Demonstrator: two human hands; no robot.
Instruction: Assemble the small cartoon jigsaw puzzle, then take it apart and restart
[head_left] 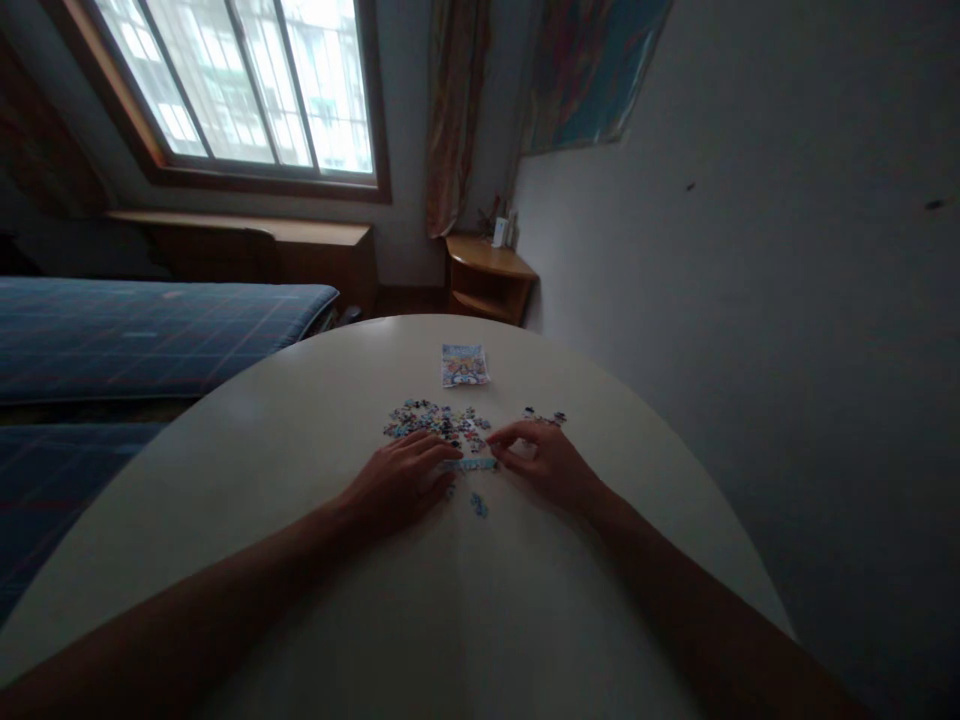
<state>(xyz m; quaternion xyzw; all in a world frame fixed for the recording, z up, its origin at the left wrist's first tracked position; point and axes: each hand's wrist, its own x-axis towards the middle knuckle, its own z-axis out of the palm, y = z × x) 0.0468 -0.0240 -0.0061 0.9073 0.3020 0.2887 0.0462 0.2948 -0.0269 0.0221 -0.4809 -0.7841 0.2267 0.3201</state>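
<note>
A light-blue strip of joined jigsaw pieces [474,464] lies between my two hands on the white round table [315,590]. My left hand [405,478] rests on the table with its fingers stretched out, the fingertips at the strip's left end. Just above the strip's right end, my right hand [541,458] has thumb and index finger pinched on what looks like a small jigsaw piece, mostly hidden by the fingertips. Loose jigsaw pieces [427,418] are heaped beyond the left hand. Several more pieces [559,416] sit behind the right hand. A small blue cluster [479,505] lies nearer me.
A printed picture sheet or packet [464,366] lies toward the table's far side. Left of the table is a bed with a blue plaid cover [150,340]. A wooden corner shelf [491,258] stands behind the table, and a wall [750,330] runs along the right.
</note>
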